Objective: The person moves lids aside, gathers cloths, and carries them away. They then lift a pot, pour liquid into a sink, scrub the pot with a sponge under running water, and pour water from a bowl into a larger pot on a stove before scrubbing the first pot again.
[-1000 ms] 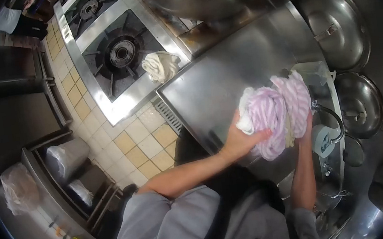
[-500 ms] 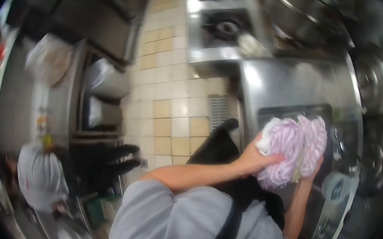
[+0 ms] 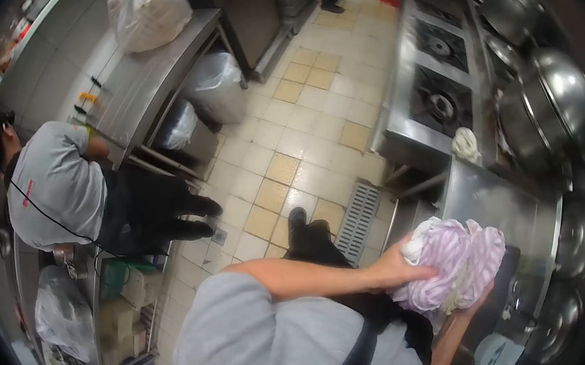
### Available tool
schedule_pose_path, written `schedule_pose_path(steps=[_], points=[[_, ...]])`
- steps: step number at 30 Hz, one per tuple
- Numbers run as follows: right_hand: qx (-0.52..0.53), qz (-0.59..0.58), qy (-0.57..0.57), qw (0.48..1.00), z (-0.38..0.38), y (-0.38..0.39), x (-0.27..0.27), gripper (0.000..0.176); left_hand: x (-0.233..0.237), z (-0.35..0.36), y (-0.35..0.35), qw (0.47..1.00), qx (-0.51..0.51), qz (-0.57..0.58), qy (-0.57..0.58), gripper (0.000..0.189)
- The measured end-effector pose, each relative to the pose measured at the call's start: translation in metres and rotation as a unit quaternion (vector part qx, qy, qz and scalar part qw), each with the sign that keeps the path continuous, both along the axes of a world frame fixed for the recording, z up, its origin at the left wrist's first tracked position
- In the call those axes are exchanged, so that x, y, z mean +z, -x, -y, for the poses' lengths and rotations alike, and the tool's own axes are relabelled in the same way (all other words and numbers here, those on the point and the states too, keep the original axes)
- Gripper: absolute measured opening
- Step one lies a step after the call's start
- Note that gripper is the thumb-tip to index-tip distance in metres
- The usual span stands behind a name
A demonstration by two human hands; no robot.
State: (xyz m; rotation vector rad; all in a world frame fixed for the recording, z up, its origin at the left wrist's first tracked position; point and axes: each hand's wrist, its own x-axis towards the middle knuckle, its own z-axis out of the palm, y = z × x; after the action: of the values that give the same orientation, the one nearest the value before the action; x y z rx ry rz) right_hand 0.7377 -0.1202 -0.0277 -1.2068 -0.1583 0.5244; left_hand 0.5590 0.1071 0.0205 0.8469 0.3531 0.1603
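Observation:
A thick bundle of purple-and-white striped cloths [image 3: 453, 258] is gripped between both hands, in front of my body at the right. My left hand [image 3: 396, 269] clasps its near left side, thumb pressed across the folds. Beneath its lower right side, my right hand [image 3: 480, 298] supports the bundle, with most of its fingers hidden by the cloth. A white cloth end shows at the top left of the bundle. Under and behind it lies the steel sink counter [image 3: 499, 191].
A gas stove [image 3: 434, 94] with a pale cloth [image 3: 465, 145] at its corner stands ahead right, beside large steel pots [image 3: 548, 110]. Lined bins [image 3: 215, 87] sit left of the tiled floor. A co-worker [image 3: 62, 183] stands at the left counter. A floor drain [image 3: 359, 222] is near my feet.
My view has swung left, showing more of the floor and the co-worker. Both hands still hold the cloth bundle, which sits slightly lower in view.

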Motion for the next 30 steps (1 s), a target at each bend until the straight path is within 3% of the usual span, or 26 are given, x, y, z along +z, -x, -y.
schedule_pose_path(steps=[3, 6, 7, 12, 14, 16, 18, 22, 30], points=[[0.056, -0.037, -0.076, 0.995, -0.100, 0.012, 0.001, 0.064, -0.006, -0.076, 0.025, 0.998, 0.058, 0.029, -0.002, 0.092], [0.060, -0.011, -0.001, 0.998, -0.190, 0.035, 0.016, 0.065, -0.012, -0.145, 0.056, 0.992, 0.109, 0.054, -0.014, 0.092], [0.067, -0.019, -0.001, 0.998, -0.214, 0.052, 0.045, 0.065, 0.010, -0.172, 0.072, 0.993, 0.109, 0.051, -0.007, 0.092], [0.181, 0.002, -0.037, 0.983, -0.330, 0.045, 0.025, 0.063, 0.012, -0.256, 0.112, 0.980, 0.193, 0.049, -0.008, 0.091], [0.185, 0.057, 0.037, 0.980, -0.369, 0.045, 0.045, 0.063, 0.048, -0.295, 0.127, 0.979, 0.203, 0.029, 0.002, 0.091], [0.225, 0.040, 0.014, 0.973, -0.418, 0.055, 0.045, 0.063, 0.044, -0.319, 0.141, 0.970, 0.244, 0.015, -0.006, 0.090], [0.271, -0.067, -0.087, 0.956, -0.476, 0.074, 0.050, 0.063, 0.038, -0.342, 0.149, 0.961, 0.277, 0.005, -0.011, 0.088], [0.365, -0.081, -0.089, 0.923, -0.564, 0.091, 0.051, 0.066, 0.047, -0.388, 0.170, 0.938, 0.347, -0.006, 0.015, 0.085], [0.439, -0.111, -0.103, 0.886, -0.725, 0.100, 0.045, 0.064, 0.039, -0.502, 0.170, 0.894, 0.448, -0.011, -0.017, 0.081]])
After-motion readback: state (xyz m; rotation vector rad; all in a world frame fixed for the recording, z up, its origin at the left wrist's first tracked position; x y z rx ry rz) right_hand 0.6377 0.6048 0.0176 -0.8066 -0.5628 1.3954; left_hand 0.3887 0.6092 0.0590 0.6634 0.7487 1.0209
